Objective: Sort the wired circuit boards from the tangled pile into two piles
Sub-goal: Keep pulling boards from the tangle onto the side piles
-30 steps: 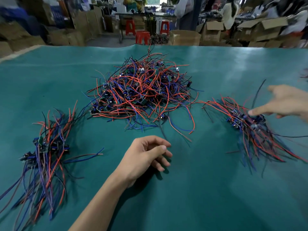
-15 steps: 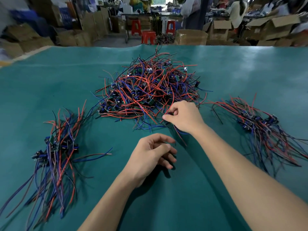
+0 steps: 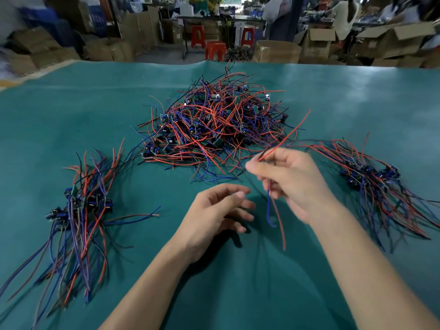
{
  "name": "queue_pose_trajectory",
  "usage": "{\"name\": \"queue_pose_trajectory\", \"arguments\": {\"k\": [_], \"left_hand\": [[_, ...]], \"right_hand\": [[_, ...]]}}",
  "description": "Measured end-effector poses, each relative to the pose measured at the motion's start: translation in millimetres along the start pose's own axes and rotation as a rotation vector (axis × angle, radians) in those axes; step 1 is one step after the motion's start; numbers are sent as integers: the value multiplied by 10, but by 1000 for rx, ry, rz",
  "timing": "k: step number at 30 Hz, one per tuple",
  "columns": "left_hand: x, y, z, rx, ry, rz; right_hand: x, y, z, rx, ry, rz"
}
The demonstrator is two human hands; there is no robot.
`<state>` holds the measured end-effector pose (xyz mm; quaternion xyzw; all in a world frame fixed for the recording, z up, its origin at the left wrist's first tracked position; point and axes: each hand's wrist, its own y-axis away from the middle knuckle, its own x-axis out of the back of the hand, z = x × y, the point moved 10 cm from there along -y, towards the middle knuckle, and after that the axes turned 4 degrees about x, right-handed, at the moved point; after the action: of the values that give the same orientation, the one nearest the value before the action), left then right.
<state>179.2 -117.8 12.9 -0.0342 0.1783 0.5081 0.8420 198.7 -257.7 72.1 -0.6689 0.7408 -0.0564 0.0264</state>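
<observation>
Nearest to us, the left hand [image 3: 214, 210] hovers low over the green desk [image 3: 238, 294] at about six o'clock, fingers loosely curled, its grip on nothing at all. Just to its right and a touch farther out, the right hand [image 3: 290, 182] is raised off the desk, and its grip is pinched tight on a bundle of wires [image 3: 273, 210]: a red lead shoots up and away toward one o'clock, while a blue and a red lead dangle down below the fingers. We cannot make out the circuit board at the heart of that bundle; the hand is motion-blurred and hides it.

Out at nine o'clock lies the left sorted pile [image 3: 78, 210], boards clustered at its far end, red and blue leads fanned back toward us. Across at three o'clock sits the right sorted pile [image 3: 371, 179], its dark boards bunched together, leads streaming off toward the desk's right edge.

Farther on, dead ahead at twelve o'clock, we have the big tangled pile [image 3: 214, 129], a mound of red, blue and black wires with small green boards poking through. The right hand sits just beside its near right edge.

Beyond the desk, red plastic stools [image 3: 215, 50] and stacked cardboard boxes [image 3: 319, 44] fill the workshop floor.
</observation>
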Motion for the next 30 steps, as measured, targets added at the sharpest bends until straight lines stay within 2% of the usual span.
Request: {"name": "queue_pose_trajectory", "arguments": {"k": [4, 8, 12, 16, 21, 24, 28, 30], "left_hand": [[-83, 21, 53, -33, 4, -109], [-9, 13, 54, -87, -64, -12], [57, -3, 54, -119, -78, 70], [99, 6, 54, -105, -26, 98], [-29, 16, -16, 25, 60, -36], [-72, 28, -79, 97, 44, -87], [-85, 32, -105, 123, -13, -76], [-59, 30, -89, 112, -22, -43]], "right_hand": [[-217, 160, 250, -37, -12, 14], [-204, 148, 309, -59, -72, 23], [-243, 178, 270, 23, 118, 43], [-178, 164, 190, 102, 121, 80], [-219, 144, 230, 32, -27, -28], [-163, 125, 239, -1, -26, -35], [-200, 140, 369, -84, -138, 15], [-288, 152, 410, -117, -241, -18]]}}
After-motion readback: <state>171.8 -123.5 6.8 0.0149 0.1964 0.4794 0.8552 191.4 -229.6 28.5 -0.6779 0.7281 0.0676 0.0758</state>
